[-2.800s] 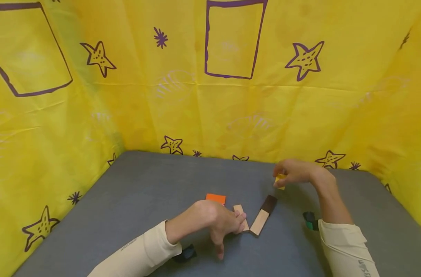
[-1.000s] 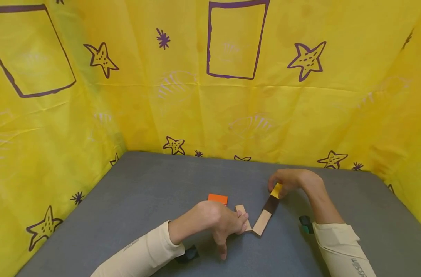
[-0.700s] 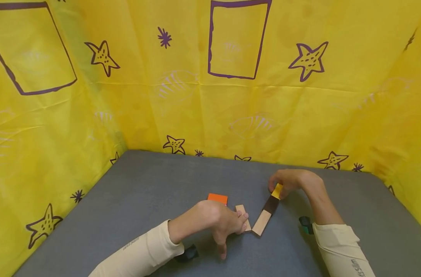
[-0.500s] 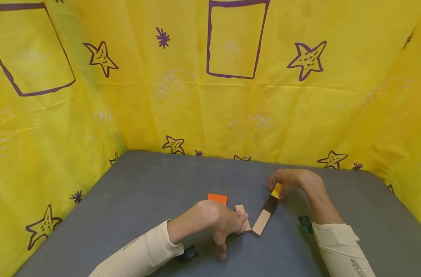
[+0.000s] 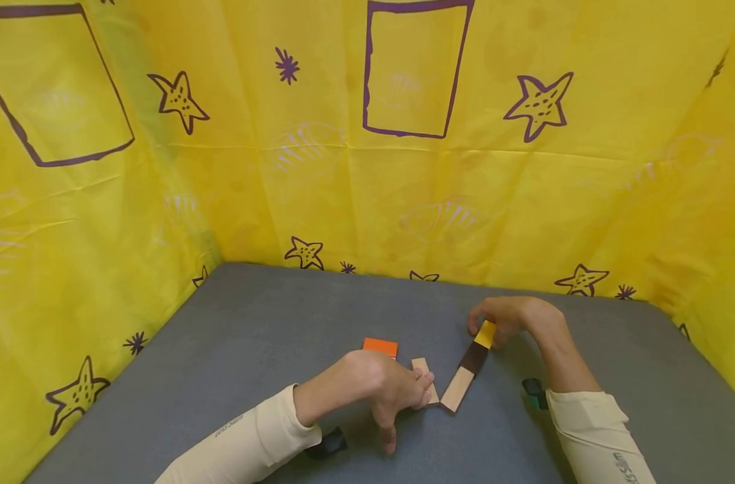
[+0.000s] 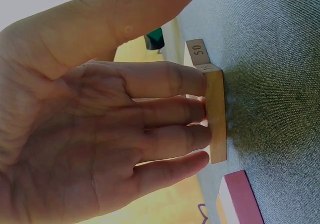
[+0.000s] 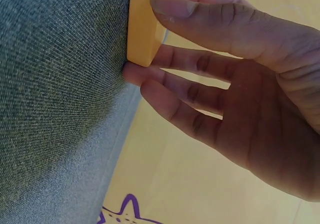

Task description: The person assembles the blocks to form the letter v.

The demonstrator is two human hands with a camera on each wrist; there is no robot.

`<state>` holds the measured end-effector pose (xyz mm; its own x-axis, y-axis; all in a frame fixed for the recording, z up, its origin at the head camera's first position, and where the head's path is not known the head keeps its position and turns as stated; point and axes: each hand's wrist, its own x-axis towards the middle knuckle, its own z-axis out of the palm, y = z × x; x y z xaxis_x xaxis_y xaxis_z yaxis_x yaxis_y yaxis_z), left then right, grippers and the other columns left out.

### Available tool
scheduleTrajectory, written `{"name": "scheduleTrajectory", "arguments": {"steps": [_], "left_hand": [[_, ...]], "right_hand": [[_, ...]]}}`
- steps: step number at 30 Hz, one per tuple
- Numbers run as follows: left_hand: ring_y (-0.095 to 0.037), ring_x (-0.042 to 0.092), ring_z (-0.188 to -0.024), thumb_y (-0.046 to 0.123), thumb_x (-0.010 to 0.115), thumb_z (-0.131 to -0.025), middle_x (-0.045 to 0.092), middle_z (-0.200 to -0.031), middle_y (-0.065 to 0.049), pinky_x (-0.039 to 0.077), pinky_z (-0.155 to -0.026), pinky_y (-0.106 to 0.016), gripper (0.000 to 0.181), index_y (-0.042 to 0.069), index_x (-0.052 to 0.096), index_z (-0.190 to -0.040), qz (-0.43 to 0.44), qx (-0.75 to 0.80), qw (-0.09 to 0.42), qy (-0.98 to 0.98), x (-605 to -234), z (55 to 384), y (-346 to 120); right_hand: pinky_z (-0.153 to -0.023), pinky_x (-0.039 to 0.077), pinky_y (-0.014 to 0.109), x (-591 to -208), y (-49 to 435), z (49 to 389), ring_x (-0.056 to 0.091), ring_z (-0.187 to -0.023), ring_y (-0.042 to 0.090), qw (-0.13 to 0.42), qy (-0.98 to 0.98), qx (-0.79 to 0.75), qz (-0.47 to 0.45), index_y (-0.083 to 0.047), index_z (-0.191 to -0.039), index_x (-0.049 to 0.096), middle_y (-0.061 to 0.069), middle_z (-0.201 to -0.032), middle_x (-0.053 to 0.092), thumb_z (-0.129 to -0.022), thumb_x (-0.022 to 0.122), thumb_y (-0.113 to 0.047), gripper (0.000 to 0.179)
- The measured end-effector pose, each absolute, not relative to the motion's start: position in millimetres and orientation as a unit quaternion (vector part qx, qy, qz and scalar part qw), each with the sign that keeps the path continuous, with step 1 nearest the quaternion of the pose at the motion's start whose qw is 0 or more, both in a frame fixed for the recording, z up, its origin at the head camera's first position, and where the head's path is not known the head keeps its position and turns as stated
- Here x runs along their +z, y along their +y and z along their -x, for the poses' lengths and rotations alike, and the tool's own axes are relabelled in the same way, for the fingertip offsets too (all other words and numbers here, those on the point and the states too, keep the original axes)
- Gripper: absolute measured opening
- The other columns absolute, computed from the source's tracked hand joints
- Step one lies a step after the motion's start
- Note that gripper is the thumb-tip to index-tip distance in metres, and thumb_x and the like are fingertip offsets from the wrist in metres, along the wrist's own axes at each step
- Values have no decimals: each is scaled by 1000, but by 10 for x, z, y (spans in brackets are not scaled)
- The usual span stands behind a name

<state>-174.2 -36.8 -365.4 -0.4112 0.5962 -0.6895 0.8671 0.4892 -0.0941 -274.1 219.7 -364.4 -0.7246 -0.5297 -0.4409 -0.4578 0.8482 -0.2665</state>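
Note:
With fairly straight fingers, my left hand (image 5: 397, 386) rests its fingertips on a light wooden block (image 5: 419, 365) lying flat on the grey surface; the thumb stays off it. A second light wooden block (image 5: 458, 388) meets its near end, forming a V. From there a dark brown block (image 5: 474, 358) and then a yellow block (image 5: 485, 334) continue the right arm of the V, end to end. My right hand (image 5: 512, 316) pinches the yellow block, its thumb on the near side in the right wrist view. An orange block (image 5: 380, 346) lies partly behind my left hand.
The grey tabletop (image 5: 270, 309) is bordered by yellow cloth walls (image 5: 319, 188) with purple starfish drawings. Dark straps (image 5: 327, 444) sit at both wrists. In the left wrist view a pinkish-red block side (image 6: 245, 199) shows beside the touched block.
My right hand has brought the yellow block from behind and right of the dark brown block to its far end, then held nearly still. My left hand has stayed in place.

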Motion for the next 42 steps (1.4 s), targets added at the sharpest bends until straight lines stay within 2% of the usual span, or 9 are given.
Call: {"name": "scheduleTrajectory", "arguments": {"steps": [20, 34, 42], "left_hand": [[-7, 18, -162, 58, 79, -86, 5, -178, 7, 29, -127, -24, 100, 30, 27, -167, -453, -221, 306, 807, -3654, 1753, -372], [-5, 17, -162, 56, 79, -87, 4, -178, 8, 28, -128, -25, 99, 30, 27, -166, -449, -205, 323, 807, -3638, 1767, -359], [-6, 18, -162, 56, 80, -86, 4, -178, 8, 29, -127, -25, 99, 31, 28, -166, -445, -207, 318, 811, -3644, 1759, -365]], "right_hand": [[-74, 39, 28, -3659, 2168, 2759, 47, -86, 16, 258, 923, -66, 278, -21, -103, 70, 3, -98, 57, -76, 70, 13, 43], [-84, 45, 34, -3647, 2209, 2750, 50, -95, 20, 255, 926, -65, 269, -20, -110, 69, 4, -109, 60, -77, 75, 10, 45], [-75, 41, 30, -3639, 2206, 2736, 48, -88, 19, 264, 927, -84, 253, -19, -110, 69, 4, -103, 56, -78, 74, 10, 44]]}}
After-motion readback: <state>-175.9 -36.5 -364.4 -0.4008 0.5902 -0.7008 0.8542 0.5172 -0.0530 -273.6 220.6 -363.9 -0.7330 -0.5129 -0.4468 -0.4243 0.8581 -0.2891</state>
